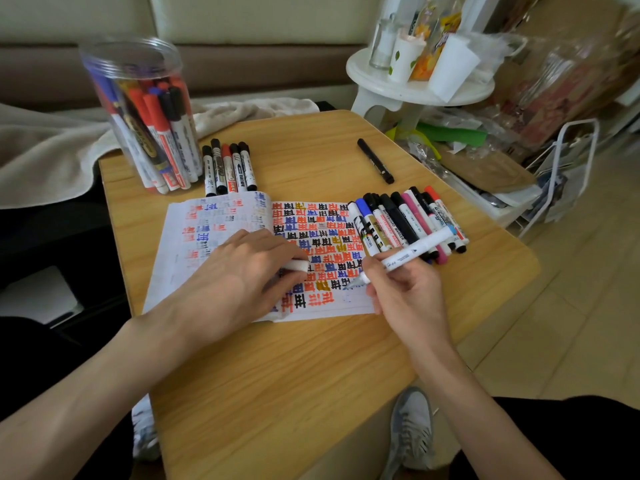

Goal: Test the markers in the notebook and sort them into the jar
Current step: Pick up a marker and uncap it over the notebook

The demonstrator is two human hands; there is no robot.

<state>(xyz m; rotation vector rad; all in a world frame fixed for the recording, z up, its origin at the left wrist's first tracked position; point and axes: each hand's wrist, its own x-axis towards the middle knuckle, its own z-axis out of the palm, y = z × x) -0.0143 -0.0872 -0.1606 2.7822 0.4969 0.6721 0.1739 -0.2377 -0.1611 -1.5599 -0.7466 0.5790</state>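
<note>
Your right grip (pixel 405 296) pinches a white marker (pixel 414 250) low, tip on the notebook (pixel 194 244) to test its ink. Your left grip (pixel 239 271) pins the page flat and holds the cap (pixel 298 265) ready. The jar (pixel 138 109) stands far left on the counter (pixel 277 358).

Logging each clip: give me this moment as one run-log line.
right hand holds marker, tip at notebook | left hand holds cap on notebook | jar upright, markers inside
</note>
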